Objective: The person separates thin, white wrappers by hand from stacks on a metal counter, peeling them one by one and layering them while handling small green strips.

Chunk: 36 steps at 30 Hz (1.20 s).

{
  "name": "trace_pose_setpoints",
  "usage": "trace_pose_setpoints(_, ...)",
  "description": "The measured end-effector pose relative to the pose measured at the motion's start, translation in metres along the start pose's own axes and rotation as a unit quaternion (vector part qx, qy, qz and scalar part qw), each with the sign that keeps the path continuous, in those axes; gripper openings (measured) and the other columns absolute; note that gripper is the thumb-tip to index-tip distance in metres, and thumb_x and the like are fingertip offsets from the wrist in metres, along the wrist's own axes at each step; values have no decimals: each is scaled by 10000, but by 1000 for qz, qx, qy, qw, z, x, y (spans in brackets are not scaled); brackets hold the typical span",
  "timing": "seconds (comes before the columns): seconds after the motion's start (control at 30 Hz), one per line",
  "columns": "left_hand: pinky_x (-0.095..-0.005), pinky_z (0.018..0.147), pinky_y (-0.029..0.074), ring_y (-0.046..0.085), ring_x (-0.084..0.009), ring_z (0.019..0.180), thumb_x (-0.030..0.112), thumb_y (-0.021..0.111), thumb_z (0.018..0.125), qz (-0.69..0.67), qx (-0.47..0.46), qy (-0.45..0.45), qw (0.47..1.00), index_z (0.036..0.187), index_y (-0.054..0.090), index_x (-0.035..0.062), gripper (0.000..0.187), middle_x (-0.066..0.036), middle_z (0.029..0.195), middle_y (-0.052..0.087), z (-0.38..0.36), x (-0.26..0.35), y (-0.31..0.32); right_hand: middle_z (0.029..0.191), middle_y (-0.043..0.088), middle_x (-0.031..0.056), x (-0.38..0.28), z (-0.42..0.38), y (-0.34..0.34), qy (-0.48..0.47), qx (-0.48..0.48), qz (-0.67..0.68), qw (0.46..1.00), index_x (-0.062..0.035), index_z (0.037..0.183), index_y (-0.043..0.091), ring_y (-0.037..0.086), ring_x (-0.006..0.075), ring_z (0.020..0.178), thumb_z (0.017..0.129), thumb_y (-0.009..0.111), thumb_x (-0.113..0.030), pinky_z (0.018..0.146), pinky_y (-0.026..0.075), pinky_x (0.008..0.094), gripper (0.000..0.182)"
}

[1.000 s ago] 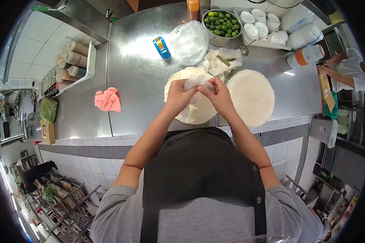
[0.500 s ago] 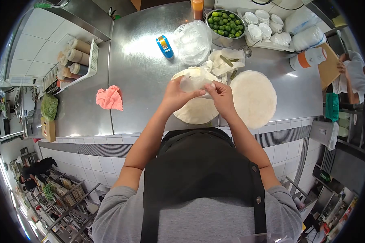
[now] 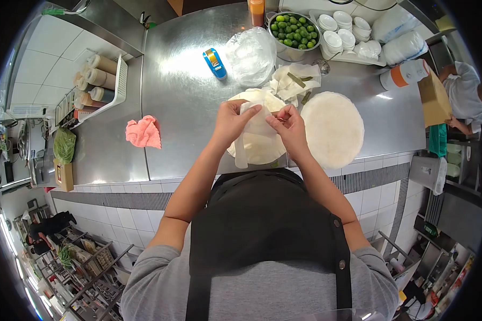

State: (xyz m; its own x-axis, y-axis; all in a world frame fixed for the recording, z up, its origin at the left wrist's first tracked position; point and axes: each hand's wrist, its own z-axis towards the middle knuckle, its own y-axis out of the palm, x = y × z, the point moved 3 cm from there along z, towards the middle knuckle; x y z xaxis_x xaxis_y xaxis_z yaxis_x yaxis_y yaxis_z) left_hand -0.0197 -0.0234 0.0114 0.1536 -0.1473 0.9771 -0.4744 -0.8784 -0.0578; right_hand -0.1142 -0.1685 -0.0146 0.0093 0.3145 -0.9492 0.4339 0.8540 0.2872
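Observation:
A thin whitish translucent sheet (image 3: 258, 124) is pinched between my two hands, with a strip of it hanging down on the left. My left hand (image 3: 233, 120) grips its upper left part, thumb on top. On the right side my right hand (image 3: 288, 127) holds its edge between thumb and fingers. Beneath the sheet lies a round pale disc (image 3: 265, 152), partly covered by my hands. A second round pale disc (image 3: 332, 130) lies flat to the right of my right hand. Behind the hands is crumpled pale wrapping (image 3: 284, 84) with green strips on it.
On the steel table (image 3: 187, 107) are a blue tape dispenser (image 3: 215, 64), a clear plastic bag (image 3: 251, 56), a bowl of limes (image 3: 294, 32), stacked white cups (image 3: 340, 40) and a pink cloth (image 3: 143, 132). A rack of bottles (image 3: 99, 80) stands left. Another person (image 3: 463, 91) holds cardboard at right.
The sheet now hangs lower and a strip of it drops at the left. My left hand's thumb has closed over it. The person at right has shifted with the cardboard.

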Motion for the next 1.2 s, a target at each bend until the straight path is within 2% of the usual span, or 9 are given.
trace_pose_setpoints(0.1, -244, 514, 446, 575, -43, 590, 209, 779, 846, 6, -34, -3, 999, 940, 760, -32, 260, -34, 695, 696, -2, 1, 7, 826, 621, -1, -3, 2, 3, 57, -13, -6, 998, -67, 769, 504, 434, 30, 603, 840, 809, -168, 588, 408, 214, 330)
trace_pose_setpoints(0.17, -245, 526, 457, 582, -45, 601, 198, 776, 847, 32, -43, -15, 998, 945, 762, -27, 246, -38, 702, 702, -1, -3, 8, 724, 543, -26, 4, 12, 1, -45, -64, -238, 968, -60, 715, 482, 404, 40, 601, 841, 811, -215, 553, 374, 239, 384)
trace_pose_setpoints(0.3, -245, 574, 512, 643, -72, 675, 91, 744, 854, 111, -53, 22, 992, 991, 743, -57, 202, -67, 781, 722, -2, 0, 3, 646, 432, -42, 21, 25, -10, 2, -98, -174, 980, -51, 665, 444, 363, 49, 603, 848, 787, -211, 530, 327, 261, 420)
trace_pose_setpoints(0.37, -240, 569, 505, 635, -72, 659, 69, 737, 847, 100, -31, 23, 994, 971, 741, -59, 178, -59, 768, 717, -1, -2, -5, 665, 450, -68, 11, 27, -17, -28, -80, -258, 963, -51, 706, 476, 386, 37, 639, 890, 727, -93, 572, 353, 229, 314)
trace_pose_setpoints(0.53, -244, 630, 513, 624, -84, 684, 36, 717, 841, 97, 45, 5, 994, 906, 728, -51, 109, -47, 765, 708, 1, -12, -5, 646, 447, -32, 19, 23, -10, -37, 14, -192, 981, -39, 670, 423, 372, 56, 629, 846, 748, -138, 546, 321, 265, 383)
trace_pose_setpoints(0.7, -351, 820, 528, 676, -205, 926, 188, 764, 814, 114, -26, 61, 991, 1088, 688, 9, 336, -110, 994, 703, -5, 12, 9, 770, 619, -9, 0, 16, 2, -58, -12, -192, 980, -40, 706, 501, 484, 51, 670, 852, 759, -114, 585, 389, 243, 306)
trace_pose_setpoints(0.97, -310, 749, 543, 656, -155, 841, 208, 879, 674, 147, -43, 82, 985, 1067, 683, 25, 476, -103, 978, 693, 6, 14, 5, 797, 678, 6, -15, 20, 1, -14, -56, -141, 988, -26, 886, 644, 614, 43, 742, 920, 715, -74, 664, 471, 207, 92)
trace_pose_setpoints(1.03, -282, 650, 535, 648, -132, 707, 167, 866, 686, 155, -1, -7, 988, 1027, 694, 14, 411, -91, 869, 705, 8, 8, 3, 777, 672, -2, -17, 20, 0, -23, -56, -140, 988, -25, 903, 656, 608, 40, 730, 918, 712, -65, 663, 466, 205, 71)
trace_pose_setpoints(1.2, -237, 520, 488, 615, -82, 605, 45, 782, 756, 128, 8, 13, 992, 937, 704, -12, 205, -41, 773, 670, 14, 3, -3, 748, 637, 16, -22, 21, -4, -28, -37, -263, 964, -9, 874, 645, 550, 54, 674, 842, 725, -69, 598, 433, 244, 105)
